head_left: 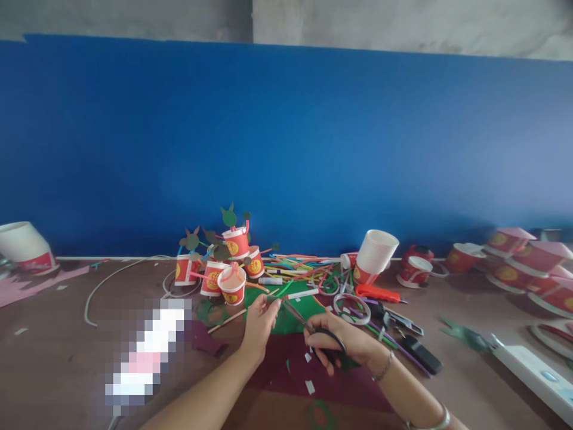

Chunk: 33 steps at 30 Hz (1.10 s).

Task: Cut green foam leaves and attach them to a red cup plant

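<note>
Black-handled scissors (308,326) with narrow blades are slanting over the far edge of the maroon sheet (277,382). The right hand's (335,341) fingers are clamping the handles; the left hand's (259,326) fingers are bending near the tips, their hold unclear. Beyond the sheet, red-and-white cups (232,288) are standing apart from the blades, showing yellow emblems with illegible lettering.

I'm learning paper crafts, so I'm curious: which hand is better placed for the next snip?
Probably the right hand: it holds the scissors, which point toward the left hand. The left holds no scissors; it is close to their tips.
</note>
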Each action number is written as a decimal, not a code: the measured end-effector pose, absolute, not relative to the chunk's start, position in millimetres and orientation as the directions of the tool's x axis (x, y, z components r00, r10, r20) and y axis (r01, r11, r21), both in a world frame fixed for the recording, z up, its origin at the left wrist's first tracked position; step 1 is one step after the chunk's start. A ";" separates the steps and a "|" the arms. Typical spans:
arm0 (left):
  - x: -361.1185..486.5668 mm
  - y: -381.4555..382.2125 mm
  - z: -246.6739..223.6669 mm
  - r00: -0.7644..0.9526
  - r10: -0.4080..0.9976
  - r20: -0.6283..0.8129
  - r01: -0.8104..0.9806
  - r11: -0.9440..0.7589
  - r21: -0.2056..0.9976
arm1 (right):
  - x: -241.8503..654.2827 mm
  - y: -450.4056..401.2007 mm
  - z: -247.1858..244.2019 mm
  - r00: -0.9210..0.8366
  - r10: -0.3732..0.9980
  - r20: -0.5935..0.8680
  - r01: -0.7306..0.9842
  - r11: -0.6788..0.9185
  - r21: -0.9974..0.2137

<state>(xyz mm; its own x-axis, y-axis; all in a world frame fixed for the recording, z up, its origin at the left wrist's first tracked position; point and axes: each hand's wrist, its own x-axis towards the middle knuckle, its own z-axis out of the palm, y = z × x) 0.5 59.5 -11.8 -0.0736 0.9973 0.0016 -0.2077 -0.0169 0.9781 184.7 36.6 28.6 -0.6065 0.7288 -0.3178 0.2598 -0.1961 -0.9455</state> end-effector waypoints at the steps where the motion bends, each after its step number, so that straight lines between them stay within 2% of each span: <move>1: 0.9 59.1 -10.9 -0.058 0.998 -0.002 -0.211 -0.010 0.977 | 183.7 36.5 29.2 -0.601 0.735 -0.314 0.260 -0.192 -0.946; 10: 1.3 53.0 -1.8 0.142 0.990 0.001 -0.229 0.032 0.973 | 178.3 35.8 27.3 -0.543 0.782 -0.306 0.312 -0.151 -0.938; 25: -1.1 55.6 -8.3 0.112 0.992 0.052 -0.228 -0.025 0.973 | 176.8 36.7 18.1 -0.557 0.790 -0.256 0.228 -0.151 -0.962; 33: -0.2 53.4 -6.9 0.132 0.989 0.069 -0.210 -0.040 0.977 | 173.9 35.9 18.0 -0.547 0.790 -0.275 0.248 -0.161 -0.955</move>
